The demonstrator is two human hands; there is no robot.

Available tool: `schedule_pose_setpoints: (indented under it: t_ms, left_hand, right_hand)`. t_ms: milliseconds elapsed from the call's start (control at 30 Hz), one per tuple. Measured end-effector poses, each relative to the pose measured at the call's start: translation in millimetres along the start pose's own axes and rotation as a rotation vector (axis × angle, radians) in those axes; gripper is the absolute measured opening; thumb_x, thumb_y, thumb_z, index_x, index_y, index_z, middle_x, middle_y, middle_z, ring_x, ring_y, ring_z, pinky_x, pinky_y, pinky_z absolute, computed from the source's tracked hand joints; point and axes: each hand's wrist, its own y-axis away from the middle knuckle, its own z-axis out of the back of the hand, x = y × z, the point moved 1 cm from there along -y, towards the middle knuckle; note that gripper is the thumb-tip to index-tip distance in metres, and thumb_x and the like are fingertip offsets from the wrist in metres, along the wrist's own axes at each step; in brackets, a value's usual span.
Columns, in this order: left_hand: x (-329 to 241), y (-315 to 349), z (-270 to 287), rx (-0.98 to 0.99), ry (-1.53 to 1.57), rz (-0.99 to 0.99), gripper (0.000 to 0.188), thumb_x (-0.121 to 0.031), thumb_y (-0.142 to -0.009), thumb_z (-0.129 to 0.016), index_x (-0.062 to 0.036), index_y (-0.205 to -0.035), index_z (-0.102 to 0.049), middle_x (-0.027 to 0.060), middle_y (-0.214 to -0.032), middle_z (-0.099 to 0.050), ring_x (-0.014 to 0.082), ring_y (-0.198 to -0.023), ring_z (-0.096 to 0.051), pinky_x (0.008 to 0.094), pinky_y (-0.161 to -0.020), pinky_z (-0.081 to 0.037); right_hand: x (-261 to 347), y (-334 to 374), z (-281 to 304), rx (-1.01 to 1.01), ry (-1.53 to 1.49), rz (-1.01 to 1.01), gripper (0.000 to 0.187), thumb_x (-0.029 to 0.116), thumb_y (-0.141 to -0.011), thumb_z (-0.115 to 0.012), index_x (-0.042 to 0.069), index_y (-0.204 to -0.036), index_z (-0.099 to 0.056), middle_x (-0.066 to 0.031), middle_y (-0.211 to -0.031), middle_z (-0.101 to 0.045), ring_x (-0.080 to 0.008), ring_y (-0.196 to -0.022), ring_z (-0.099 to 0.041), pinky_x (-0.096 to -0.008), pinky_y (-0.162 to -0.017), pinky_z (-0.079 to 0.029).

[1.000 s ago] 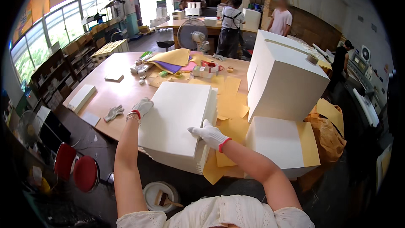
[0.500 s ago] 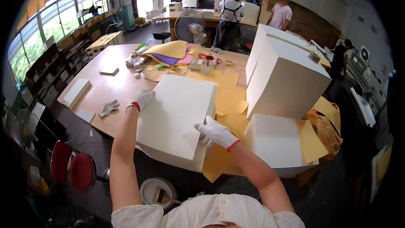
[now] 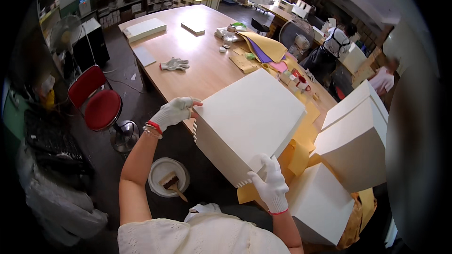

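A tall stack of white paper sheets (image 3: 252,117) stands at the table's near edge, with notched edges showing at its left and near corners. My left hand (image 3: 174,114), in a white knit glove with bare fingertips, pinches the stack's left corner. At the near right corner rests my right hand (image 3: 270,186), also gloved, its thumb and fingers spread against the paper. Yellow paper sheets (image 3: 301,153) lie beside and under the stack on the right.
More white stacks (image 3: 351,146) stand at the right. A loose glove (image 3: 174,64) and small white stacks (image 3: 146,29) lie on the wooden table (image 3: 176,82). Below are a white bucket (image 3: 155,178) with a brush (image 3: 169,181) and a red chair (image 3: 101,108). Two people are at the far right.
My view has swung left, and the stack appears turned. My left hand has come from the stack's far left side to its left corner; my right hand has shifted to the near right corner.
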Motion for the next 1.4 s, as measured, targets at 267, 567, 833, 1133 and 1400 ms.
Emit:
schedule_pose_setpoints:
  t_ms: [267, 567, 833, 1133, 1400]
  left_hand:
    - [33.5, -15.4, -16.8, -0.105, 0.232, -0.106, 0.036, 0.014, -0.088, -0.058, 0.0052, -0.123, -0.064, 0.0066, -0.115, -0.069, 0.0182, -0.094, -0.070, 0.0296, -0.088, -0.058]
    - [49.2, -17.8, -5.8, 0.011, 0.237, -0.185, 0.042, 0.019, -0.084, -0.061, 0.0037, -0.122, -0.066, 0.0136, -0.128, -0.065, 0.0234, -0.108, -0.067, 0.0382, -0.089, -0.061]
    - [48.4, -22.0, 5.1, 0.013, 0.239, -0.083, 0.028, 0.015, -0.081, -0.063, 0.0073, -0.107, -0.069, 0.0156, -0.117, -0.071, 0.0214, -0.094, -0.071, 0.0318, -0.080, -0.062]
    - [24.7, -15.8, -7.8, -0.073, -0.155, -0.135, 0.026, 0.006, -0.082, -0.073, 0.0045, -0.108, -0.070, 0.0144, -0.112, -0.072, 0.0201, -0.097, -0.069, 0.0357, -0.081, -0.060]
    - [-15.1, 9.5, -14.8, -0.444, -0.531, -0.143, 0.038, 0.000, -0.083, -0.072, 0.0007, -0.120, -0.064, 0.0185, -0.126, -0.065, 0.0207, -0.105, -0.065, 0.0333, -0.091, -0.052]
  right_hand:
    - [10.4, -7.9, 1.7, -0.023, -0.043, -0.048, 0.056, 0.016, -0.081, -0.080, 0.006, -0.130, -0.054, -0.0225, -0.129, -0.057, -0.0364, -0.114, -0.061, -0.0402, -0.096, -0.050]
    - [-1.7, -3.5, -12.9, -0.102, -0.086, 0.001, 0.054, 0.021, -0.080, -0.082, 0.009, -0.126, -0.056, -0.0334, -0.132, -0.052, -0.0448, -0.106, -0.064, -0.0443, -0.086, -0.054]
    - [0.7, -1.1, -18.4, -0.146, -0.044, 0.026, 0.049, 0.017, -0.078, -0.083, 0.005, -0.119, -0.059, -0.0248, -0.122, -0.059, -0.0368, -0.099, -0.066, -0.0409, -0.084, -0.054]
    - [-10.3, 4.1, -20.5, -0.145, -0.053, 0.040, 0.054, 0.026, -0.082, -0.081, 0.010, -0.127, -0.057, -0.0412, -0.134, -0.047, -0.0465, -0.100, -0.066, -0.0443, -0.083, -0.056]
    - [-27.6, 54.4, 30.2, -0.003, -0.482, -0.134, 0.046, 0.016, -0.092, -0.074, 0.003, -0.133, -0.056, -0.0224, -0.118, -0.065, -0.0254, -0.087, -0.070, -0.0321, -0.079, -0.056]
